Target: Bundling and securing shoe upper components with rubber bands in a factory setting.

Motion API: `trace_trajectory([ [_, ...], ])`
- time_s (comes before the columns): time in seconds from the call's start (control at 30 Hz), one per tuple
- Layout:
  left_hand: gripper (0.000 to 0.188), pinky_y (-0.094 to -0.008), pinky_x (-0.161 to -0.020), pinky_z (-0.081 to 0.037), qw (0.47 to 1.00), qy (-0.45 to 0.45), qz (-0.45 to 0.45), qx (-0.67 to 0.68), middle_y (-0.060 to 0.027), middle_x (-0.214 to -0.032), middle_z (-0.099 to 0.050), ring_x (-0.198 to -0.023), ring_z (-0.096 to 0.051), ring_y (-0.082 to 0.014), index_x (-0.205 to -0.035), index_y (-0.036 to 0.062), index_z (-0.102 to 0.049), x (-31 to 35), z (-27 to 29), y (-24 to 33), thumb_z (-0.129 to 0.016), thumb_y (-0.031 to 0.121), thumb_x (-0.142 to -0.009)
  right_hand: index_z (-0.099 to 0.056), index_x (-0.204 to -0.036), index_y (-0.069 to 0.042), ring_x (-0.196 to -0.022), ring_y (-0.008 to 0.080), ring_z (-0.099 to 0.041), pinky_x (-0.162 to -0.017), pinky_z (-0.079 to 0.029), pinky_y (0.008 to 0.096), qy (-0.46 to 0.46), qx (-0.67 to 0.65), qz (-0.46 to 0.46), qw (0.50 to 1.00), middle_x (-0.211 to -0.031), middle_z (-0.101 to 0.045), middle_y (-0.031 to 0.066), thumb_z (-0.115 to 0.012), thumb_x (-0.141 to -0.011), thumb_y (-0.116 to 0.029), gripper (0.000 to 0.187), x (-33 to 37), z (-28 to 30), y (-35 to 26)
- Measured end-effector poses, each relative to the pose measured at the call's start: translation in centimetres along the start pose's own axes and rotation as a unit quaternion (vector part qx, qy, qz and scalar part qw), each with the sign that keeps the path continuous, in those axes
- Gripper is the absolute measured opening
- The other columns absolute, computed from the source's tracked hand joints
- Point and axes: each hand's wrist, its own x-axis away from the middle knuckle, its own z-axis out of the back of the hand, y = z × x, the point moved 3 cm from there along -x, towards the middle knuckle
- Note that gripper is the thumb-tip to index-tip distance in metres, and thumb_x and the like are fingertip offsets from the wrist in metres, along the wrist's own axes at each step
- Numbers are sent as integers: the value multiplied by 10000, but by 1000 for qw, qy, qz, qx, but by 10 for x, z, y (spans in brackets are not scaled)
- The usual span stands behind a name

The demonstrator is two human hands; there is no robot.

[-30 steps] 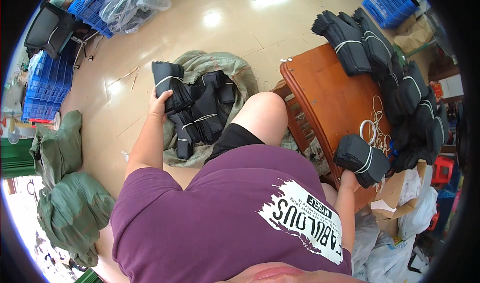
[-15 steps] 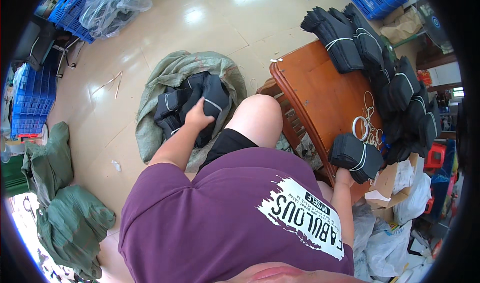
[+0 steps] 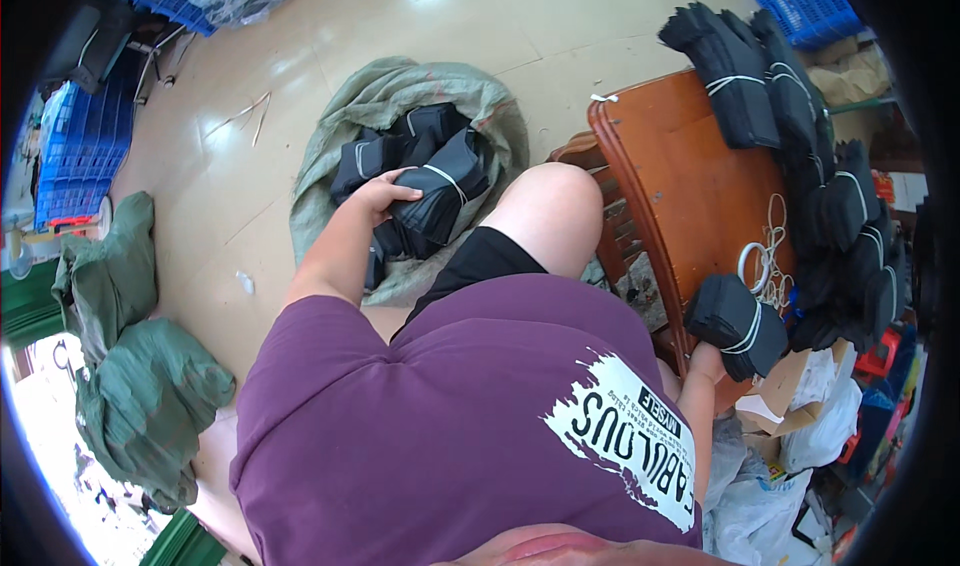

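In the open mouth of a green woven sack (image 3: 345, 101) on the floor lie several bundles of black fabric pieces, each tied with a white band. My left hand (image 3: 380, 198) grips the near left edge of one tied black bundle (image 3: 445, 188), its thumb on top. At the near end of the brown wooden table (image 3: 690, 196), my right hand (image 3: 707, 362) holds another tied black bundle (image 3: 735, 324) from below; its fingertips are hidden under the fabric.
More tied black bundles (image 3: 850, 201) are piled along the table's far right side. Loose white cord and a white ring (image 3: 750, 263) lie on the tabletop. Green sacks (image 3: 150, 396) and blue crates (image 3: 85, 156) stand at left. An open cardboard box (image 3: 785, 391) and plastic bags sit at right.
My left hand has shifted from the bundle's top to its edge, and that bundle has turned a little. The bundle at my right hand is tilted slightly more. The whole view has shifted.
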Motion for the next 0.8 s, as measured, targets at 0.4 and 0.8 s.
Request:
trace_trajectory([
  [0.4,558,-433,-968,-519,949,174,-167,203,-72,-1179,-654,-1071,-650,-251,-1308,99,-531,146,178,-47,-755,99,-797,-644,-1225,-17,-1280,338,-499,-1060,-367,398,-11,49,-3,999,-1369,-578,151,-483,-950,-407,504,11,17,-35],
  [0.8,1016,-397,-1080,-415,901,433,35,10,-184,-1392,-519,-1258,-534,-319,-1512,40,-232,10,148,-185,-795,99,-668,-633,-1241,-15,-1287,345,-489,-1076,-355,401,-33,69,-60,995,-1371,-575,159,-495,-944,-353,470,9,16,-23],
])
